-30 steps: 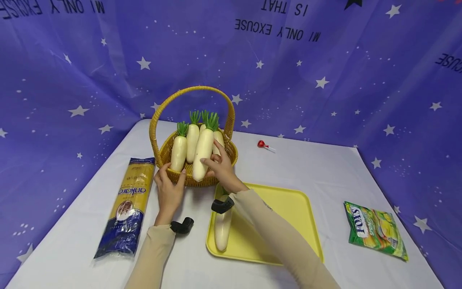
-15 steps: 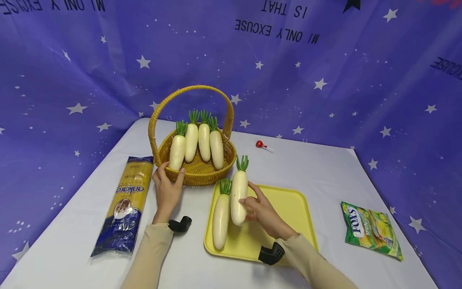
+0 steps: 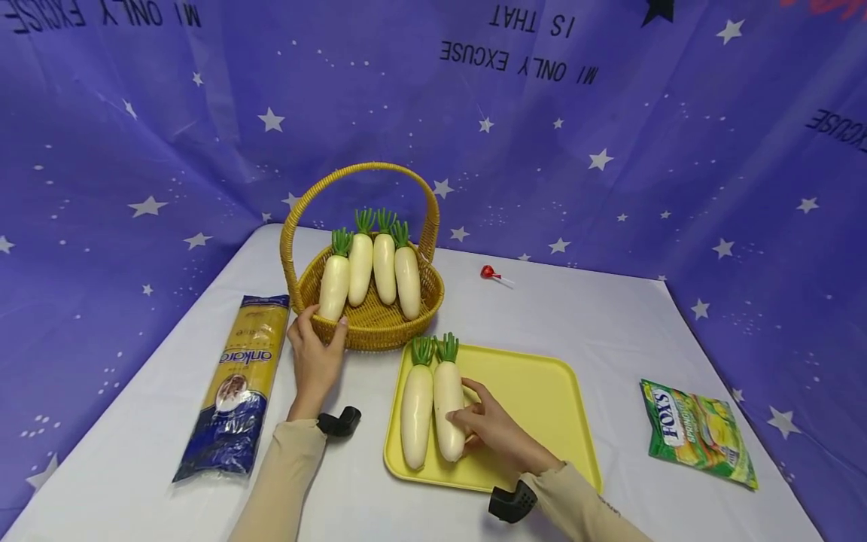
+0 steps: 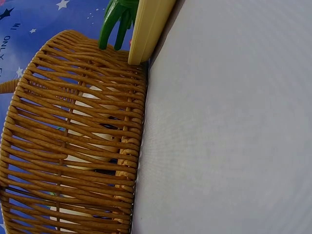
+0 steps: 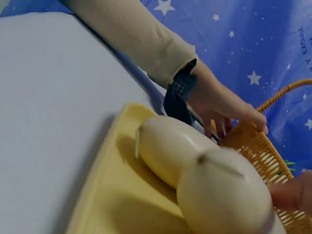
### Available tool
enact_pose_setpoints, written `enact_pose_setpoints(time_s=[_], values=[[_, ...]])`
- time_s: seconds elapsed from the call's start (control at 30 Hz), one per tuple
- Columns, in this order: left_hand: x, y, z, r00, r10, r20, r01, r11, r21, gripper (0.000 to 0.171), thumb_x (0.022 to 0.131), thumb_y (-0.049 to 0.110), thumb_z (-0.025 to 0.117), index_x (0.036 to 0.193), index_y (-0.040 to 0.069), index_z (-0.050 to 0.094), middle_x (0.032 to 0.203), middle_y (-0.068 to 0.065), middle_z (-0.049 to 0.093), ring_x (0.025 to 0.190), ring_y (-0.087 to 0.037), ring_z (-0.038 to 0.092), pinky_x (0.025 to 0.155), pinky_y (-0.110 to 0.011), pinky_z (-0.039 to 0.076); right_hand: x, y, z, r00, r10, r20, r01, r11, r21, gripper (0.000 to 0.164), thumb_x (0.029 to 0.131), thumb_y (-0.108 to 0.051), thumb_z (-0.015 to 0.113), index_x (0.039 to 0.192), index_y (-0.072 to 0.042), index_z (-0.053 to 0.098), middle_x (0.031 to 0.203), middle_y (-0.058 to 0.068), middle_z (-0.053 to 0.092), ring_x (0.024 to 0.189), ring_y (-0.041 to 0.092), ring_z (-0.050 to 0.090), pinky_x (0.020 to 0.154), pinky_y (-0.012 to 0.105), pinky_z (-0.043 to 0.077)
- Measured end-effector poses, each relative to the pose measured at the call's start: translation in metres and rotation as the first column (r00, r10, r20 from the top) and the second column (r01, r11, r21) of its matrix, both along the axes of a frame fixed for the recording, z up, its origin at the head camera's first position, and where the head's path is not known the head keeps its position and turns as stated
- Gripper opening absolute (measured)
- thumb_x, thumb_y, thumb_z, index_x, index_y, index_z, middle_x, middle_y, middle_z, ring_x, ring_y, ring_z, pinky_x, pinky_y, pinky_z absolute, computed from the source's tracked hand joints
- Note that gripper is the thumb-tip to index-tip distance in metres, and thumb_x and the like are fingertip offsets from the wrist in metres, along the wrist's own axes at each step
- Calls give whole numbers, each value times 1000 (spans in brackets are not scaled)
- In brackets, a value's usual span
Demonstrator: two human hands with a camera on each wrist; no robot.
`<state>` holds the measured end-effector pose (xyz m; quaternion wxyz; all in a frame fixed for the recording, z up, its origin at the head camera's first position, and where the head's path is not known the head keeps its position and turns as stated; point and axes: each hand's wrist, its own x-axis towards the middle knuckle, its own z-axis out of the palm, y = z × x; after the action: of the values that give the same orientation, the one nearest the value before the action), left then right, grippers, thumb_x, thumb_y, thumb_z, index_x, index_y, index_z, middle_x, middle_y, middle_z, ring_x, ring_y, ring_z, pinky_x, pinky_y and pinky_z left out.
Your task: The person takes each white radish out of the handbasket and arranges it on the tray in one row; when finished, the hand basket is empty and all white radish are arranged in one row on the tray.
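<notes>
On the left part of the yellow tray (image 3: 535,406), your right hand (image 3: 497,429) pinched the nearer-to-hand radish (image 3: 447,406), the thumb on its upper face and the fingers along its right side. That radish lay lengthwise, its green leaves pointing away from you; whether its whole underside met the tray, you could not tell. Just to its left lay the outer radish (image 3: 416,421), nearly parallel, its leaves near the tray's far rim.

Beyond the tray and to its left stood the wicker basket (image 3: 386,339), its handle arching upright. Your left hand (image 3: 317,369) gripped its near rim at the left, the thumb on the outside wall and the fingers curled over the edge. Inside, four radishes (image 3: 384,267) leaned side by side, leaves up against the back wall.

To the left of your left hand, a blue and yellow pasta packet (image 3: 233,384) lay on the white tablecloth (image 3: 576,309). Off to the right was a green sweets bag (image 3: 701,435), and beyond the tray a red lollipop (image 3: 489,272). A purple starry backdrop (image 3: 379,135) rose behind.
</notes>
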<state>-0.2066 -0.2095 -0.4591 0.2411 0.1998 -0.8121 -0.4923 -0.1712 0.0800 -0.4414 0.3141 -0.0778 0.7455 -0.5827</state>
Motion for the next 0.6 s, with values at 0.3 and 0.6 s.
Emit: enact_pose_setpoints(time_s=[0.3,0.6], values=[[-1,1,-1,1000,2,2,-2,1000,-5,60,84,51,53,132,23,30,139,-21,21,120,-44,35,95,-54,32,3,2,7,997,42,-69,-37,997,65,76,85,-34,61,143,-15,15,97,10,51,76,15,60,67,34,53],[0,0,0,1000,1,5,-1,1000,-3,60,84,50,53,132,24,29,139,-21,21,120,-43,36,96,-54,31,8,7,13,977,34,-210,-12,994,109,55,89,-26,57,136,-6,35,107,15,50,86,23,59,68,36,51]])
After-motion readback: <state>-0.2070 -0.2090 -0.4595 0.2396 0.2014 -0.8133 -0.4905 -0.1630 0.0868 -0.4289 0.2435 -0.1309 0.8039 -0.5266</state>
